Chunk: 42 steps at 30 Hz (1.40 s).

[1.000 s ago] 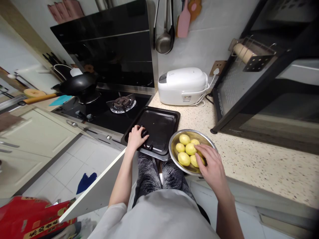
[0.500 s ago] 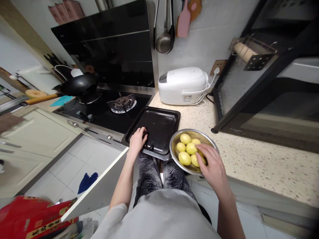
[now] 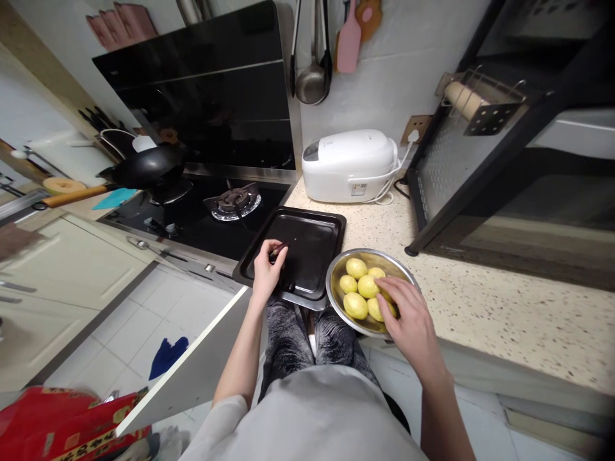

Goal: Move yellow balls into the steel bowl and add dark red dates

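Observation:
My left hand (image 3: 269, 267) is over the near left part of a black baking tray (image 3: 312, 224), its thumb and fingers pinched on a small dark reddish-brown piece (image 3: 280, 249). The kind of piece is unclear. Another small dark piece (image 3: 291, 287) lies on the tray below it. To the right, a steel bowl (image 3: 335, 307) holds several yellow, oval, lemon-like fruits (image 3: 355, 306). Over the bowl's right side, my right hand (image 3: 406, 310) has thumb and fingers apart, the fingertips at the fruits. It hides part of them.
Behind the bowl stands a white rice cooker (image 3: 348, 169), with a black oven (image 3: 538, 211) to its right. At left, a wok (image 3: 148, 168) sits on the gas hob (image 3: 192, 221). An open cabinet door (image 3: 192, 371) juts out by my left arm; a red bag (image 3: 57, 426) lies beyond.
My left hand has lifted slightly from the tray and turned, with the small dark reddish-brown piece now showing in its pinch. My right hand stays at the bowl.

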Available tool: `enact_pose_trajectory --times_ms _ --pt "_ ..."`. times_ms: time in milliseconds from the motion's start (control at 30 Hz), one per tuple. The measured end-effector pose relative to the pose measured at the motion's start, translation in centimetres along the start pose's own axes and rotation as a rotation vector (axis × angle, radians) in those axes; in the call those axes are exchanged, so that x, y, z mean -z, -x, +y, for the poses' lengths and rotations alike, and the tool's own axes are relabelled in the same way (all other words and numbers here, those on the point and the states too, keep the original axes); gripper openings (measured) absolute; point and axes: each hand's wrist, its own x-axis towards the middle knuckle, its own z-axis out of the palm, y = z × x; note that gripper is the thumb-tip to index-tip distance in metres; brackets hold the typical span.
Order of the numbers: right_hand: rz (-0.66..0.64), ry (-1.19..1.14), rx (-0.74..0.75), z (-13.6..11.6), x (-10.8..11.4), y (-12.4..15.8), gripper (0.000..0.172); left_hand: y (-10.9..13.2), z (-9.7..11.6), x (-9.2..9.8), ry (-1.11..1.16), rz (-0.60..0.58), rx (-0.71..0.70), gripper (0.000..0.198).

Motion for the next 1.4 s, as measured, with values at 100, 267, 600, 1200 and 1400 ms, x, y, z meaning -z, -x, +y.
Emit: enact_pose_trajectory --times_ms 100,267,600,1200,1400 --pt "0.039 -0.015 0.009 -1.2 0.1 -0.4 0.026 1.4 1.9 -1.0 0.2 -0.057 0.035 0.024" --pt "0.051 -0.088 0.044 -4.1 -0.2 -1.2 0.033 5.0 5.1 -2.8 0.382 -0.232 0.034 0.026" --pt "0.029 -0.253 0.059 -6.4 -0.9 -1.3 0.028 8.3 7.3 -5.0 0.512 -0.439 -0.003 0.023" --pt "0.199 0.179 -0.309 -0.4 0.5 -0.6 0.017 8.3 7.5 -4.6 0.408 -0.398 -0.011 0.018" --pt "0.118 0.134 -0.281 -0.5 -0.1 -0.7 0.022 8.5 7.8 -4.6 0.411 -0.405 -0.018 0.02"
